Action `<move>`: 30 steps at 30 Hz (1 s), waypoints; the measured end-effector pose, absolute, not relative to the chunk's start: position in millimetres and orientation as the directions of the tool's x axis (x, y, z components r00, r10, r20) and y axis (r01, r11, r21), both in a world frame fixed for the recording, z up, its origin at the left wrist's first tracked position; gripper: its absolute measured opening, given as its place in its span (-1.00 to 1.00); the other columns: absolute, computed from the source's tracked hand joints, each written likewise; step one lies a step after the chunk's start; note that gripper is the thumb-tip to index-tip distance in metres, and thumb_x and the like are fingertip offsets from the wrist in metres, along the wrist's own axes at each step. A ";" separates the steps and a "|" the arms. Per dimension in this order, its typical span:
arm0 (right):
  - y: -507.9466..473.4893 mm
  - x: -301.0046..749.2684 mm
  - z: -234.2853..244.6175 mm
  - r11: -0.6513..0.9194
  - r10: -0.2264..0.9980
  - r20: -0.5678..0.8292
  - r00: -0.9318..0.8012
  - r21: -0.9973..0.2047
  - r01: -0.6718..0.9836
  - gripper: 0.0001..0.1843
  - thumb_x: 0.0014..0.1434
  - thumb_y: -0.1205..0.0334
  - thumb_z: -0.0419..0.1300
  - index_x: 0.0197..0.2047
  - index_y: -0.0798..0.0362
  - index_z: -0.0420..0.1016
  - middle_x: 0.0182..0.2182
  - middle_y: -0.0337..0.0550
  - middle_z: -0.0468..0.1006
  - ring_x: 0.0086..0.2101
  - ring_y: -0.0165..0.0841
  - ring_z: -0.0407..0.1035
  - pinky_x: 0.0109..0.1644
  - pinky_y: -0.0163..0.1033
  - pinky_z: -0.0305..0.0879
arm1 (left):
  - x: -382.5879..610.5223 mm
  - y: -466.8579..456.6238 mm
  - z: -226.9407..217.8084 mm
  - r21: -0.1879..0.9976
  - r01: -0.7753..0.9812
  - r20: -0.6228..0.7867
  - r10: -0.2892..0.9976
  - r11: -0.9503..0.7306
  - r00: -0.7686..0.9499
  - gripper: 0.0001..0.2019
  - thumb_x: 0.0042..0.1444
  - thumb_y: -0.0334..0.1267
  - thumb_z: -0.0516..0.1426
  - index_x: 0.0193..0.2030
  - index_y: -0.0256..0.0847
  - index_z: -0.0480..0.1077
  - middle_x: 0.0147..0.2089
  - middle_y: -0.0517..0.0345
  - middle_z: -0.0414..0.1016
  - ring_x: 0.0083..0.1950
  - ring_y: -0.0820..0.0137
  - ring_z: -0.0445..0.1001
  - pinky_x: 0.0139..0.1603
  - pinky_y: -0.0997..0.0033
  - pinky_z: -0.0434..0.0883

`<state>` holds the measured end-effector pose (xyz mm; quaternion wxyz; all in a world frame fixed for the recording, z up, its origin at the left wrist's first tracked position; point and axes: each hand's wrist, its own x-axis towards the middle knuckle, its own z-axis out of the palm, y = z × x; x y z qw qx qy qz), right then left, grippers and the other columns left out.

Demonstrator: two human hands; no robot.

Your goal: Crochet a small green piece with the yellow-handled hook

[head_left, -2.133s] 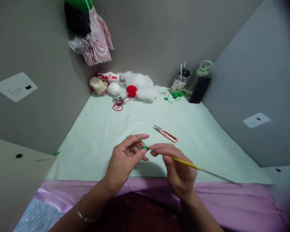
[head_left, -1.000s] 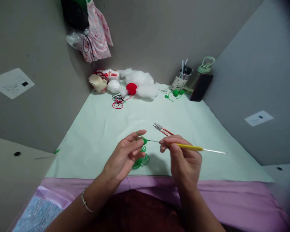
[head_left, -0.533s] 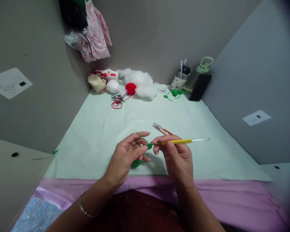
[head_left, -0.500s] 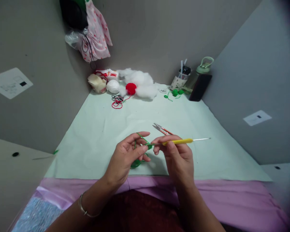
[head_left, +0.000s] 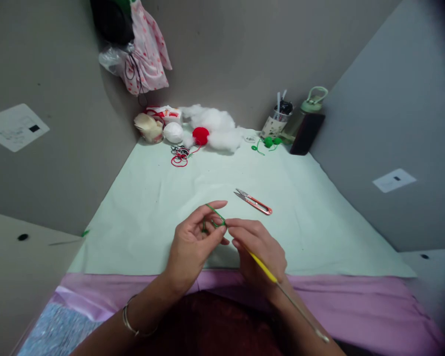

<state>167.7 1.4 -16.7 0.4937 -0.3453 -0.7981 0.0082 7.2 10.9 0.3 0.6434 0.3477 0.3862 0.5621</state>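
Observation:
My left hand pinches green yarn between thumb and fingers, with a strand running over the raised index finger. Closed around a yellow-handled crochet hook, my right hand brings its fingertips right up to the left thumb and the yarn. The hook's rear metal end slants down over the right forearm; its front tip is hidden by the fingers. Just beyond the right hand, thread snips with orange handles lie on the pale green cloth.
Along the back wall are white stuffing, a red yarn ball, a white yarn ball and loose threads. Small green pieces, a pen cup, a bottle and a dark phone stand right.
The crochet hook has swung from nearly level to slanting down toward my right forearm, as the right hand turned and lowered. The snips' handles, covered before, now show.

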 end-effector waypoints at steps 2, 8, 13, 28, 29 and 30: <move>0.1 167.6 -18.8 0.738 0.555 0.777 -0.298 -0.294 0.607 -0.54 0.34 0.46 0.23 0.25 -0.09 0.52 -0.02 -0.03 0.68 -0.05 -0.22 0.62 -0.06 -0.15 0.62 | 6.4 12.1 -0.1 0.810 -0.541 -0.163 0.973 0.226 0.162 -0.53 0.00 -0.36 0.44 0.11 -0.13 0.61 -0.32 0.27 0.46 -0.45 0.62 0.34 -0.42 0.64 0.43; 2.7 166.7 -12.4 0.653 0.721 0.693 0.023 -0.690 0.313 -0.70 0.40 0.41 0.15 0.02 -0.09 0.65 -0.23 -0.13 0.66 -0.27 -0.29 0.57 -0.20 -0.13 0.58 | -1.7 19.6 3.8 0.616 -0.654 -0.274 0.897 0.440 0.346 -0.64 0.08 -0.35 0.41 0.04 -0.25 0.63 -0.52 0.44 0.19 -0.61 0.73 0.01 -0.51 0.68 0.37; 10.4 162.1 -5.5 0.561 0.824 0.564 0.057 -0.825 0.065 -0.76 0.41 0.34 0.17 -0.10 -0.07 0.68 -0.24 -0.14 0.68 -0.35 -0.34 0.53 -0.30 -0.17 0.54 | 3.0 16.3 5.1 0.746 -0.582 -0.181 0.939 0.325 0.292 -0.58 0.06 -0.31 0.43 0.10 -0.11 0.61 -0.27 0.30 0.45 -0.60 0.74 0.15 -0.52 0.60 0.44; 12.8 163.9 -4.4 0.541 0.832 0.545 0.100 -0.838 0.064 -0.79 0.40 0.34 0.18 -0.12 -0.04 0.67 -0.33 -0.18 0.62 -0.41 -0.38 0.48 -0.30 -0.19 0.52 | 0.8 22.6 4.6 0.622 -0.681 -0.239 0.922 0.385 0.303 -0.73 0.05 -0.36 0.44 -0.07 -0.22 0.67 -0.45 0.38 0.30 -0.59 0.74 0.04 -0.49 0.69 0.40; 13.7 162.7 -4.4 0.527 0.845 0.527 0.090 -0.849 0.028 -0.80 0.40 0.33 0.19 -0.13 -0.04 0.67 -0.31 -0.18 0.62 -0.41 -0.39 0.48 -0.31 -0.20 0.50 | 1.5 21.9 5.1 0.644 -0.669 -0.227 0.927 0.372 0.298 -0.72 0.06 -0.35 0.44 -0.05 -0.21 0.66 -0.43 0.37 0.32 -0.59 0.73 0.06 -0.47 0.66 0.43; 13.9 161.7 -5.0 0.515 0.854 0.514 0.083 -0.857 0.011 -0.80 0.40 0.33 0.19 -0.12 -0.04 0.67 -0.30 -0.18 0.63 -0.41 -0.40 0.48 -0.30 -0.21 0.50 | 2.1 21.0 5.4 0.661 -0.657 -0.222 0.931 0.363 0.290 -0.71 0.06 -0.34 0.43 -0.04 -0.21 0.66 -0.42 0.36 0.34 -0.59 0.73 0.07 -0.46 0.64 0.45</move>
